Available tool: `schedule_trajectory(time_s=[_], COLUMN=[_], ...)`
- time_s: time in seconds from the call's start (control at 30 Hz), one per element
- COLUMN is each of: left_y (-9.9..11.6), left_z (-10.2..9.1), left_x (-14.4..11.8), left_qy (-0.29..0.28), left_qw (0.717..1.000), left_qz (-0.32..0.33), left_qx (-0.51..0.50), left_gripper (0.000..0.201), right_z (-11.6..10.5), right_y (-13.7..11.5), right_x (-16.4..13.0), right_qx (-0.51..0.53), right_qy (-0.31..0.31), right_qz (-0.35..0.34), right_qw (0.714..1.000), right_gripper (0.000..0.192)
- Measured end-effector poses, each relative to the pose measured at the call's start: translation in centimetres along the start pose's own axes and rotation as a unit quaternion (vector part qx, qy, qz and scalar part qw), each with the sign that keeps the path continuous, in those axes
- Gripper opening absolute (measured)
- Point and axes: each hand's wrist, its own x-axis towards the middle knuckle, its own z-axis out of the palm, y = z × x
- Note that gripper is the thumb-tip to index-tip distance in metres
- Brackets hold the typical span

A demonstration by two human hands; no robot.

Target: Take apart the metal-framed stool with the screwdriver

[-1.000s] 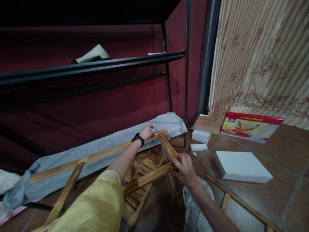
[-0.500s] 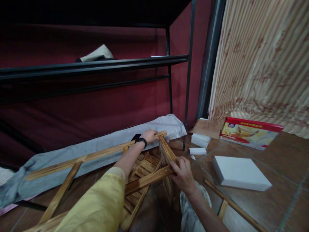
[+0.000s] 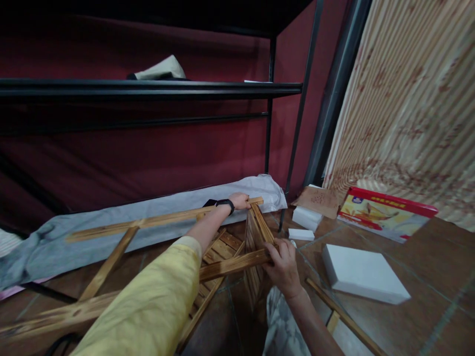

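Note:
My left hand (image 3: 240, 200), with a black band at the wrist, is closed around the far rail of a wooden frame (image 3: 174, 216), near its right end. On the near rail's right end, my right hand (image 3: 284, 267) is closed, thumb on top. A short crosspiece (image 3: 262, 223) joins the two rails between my hands, and an upright wooden panel (image 3: 253, 257) shows below it. Another crossbar (image 3: 111, 262) links the rails at the left. Beneath the frame a slatted wooden piece (image 3: 222, 249) lies on the floor. My yellow left sleeve hides part of the near rail.
A black metal rack (image 3: 156, 89) stands ahead, with grey cloth (image 3: 96, 212) along its foot. At the right are white boxes, the largest (image 3: 365, 272) flat on the tiles, a red-and-yellow box (image 3: 386, 212), a wooden strip piece (image 3: 345, 316) and a striped curtain (image 3: 408, 99).
The wooden frame has shifted slightly right and its left end has risen in view, both hands keeping hold. The camera view has tilted a little.

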Motion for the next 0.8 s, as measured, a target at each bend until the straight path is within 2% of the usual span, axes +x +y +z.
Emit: schedule_trajectory(time_s=[0.13, 0.3, 0.43, 0.63, 0.8], left_y=[0.6, 0.9, 1.0, 0.2, -0.6], left_z=[-0.5, -0.8, -0.5, -0.5, -0.4], left_x=[0.8, 1.5, 1.6, 2.2, 2.6], left_qy=[-0.011, -0.039, -0.057, -0.073, -0.088], left_qw=[0.999, 0.999, 0.998, 0.997, 0.995], left_qz=[0.012, 0.0, -0.005, -0.012, -0.007], left_qx=[0.029, -0.018, -0.018, 0.002, -0.044], left_gripper=[0.036, 0.032, 0.032, 0.033, 0.028], right_z=[0.5, 0.8, 0.6, 0.4, 0.4], right_y=[-0.5, -1.0, -0.9, -0.9, -1.2], right_x=[-0.3, -0.3, -0.2, 0.4, 0.7], right_qx=[0.007, -0.003, 0.008, 0.015, 0.006], right_qy=[0.019, 0.017, 0.005, 0.009, -0.002], right_qz=[0.025, 0.028, 0.037, 0.048, 0.038], right_qw=[0.999, 0.999, 0.999, 0.999, 0.999], right_gripper=[0.04, 0.042, 0.043, 0.039, 0.038])
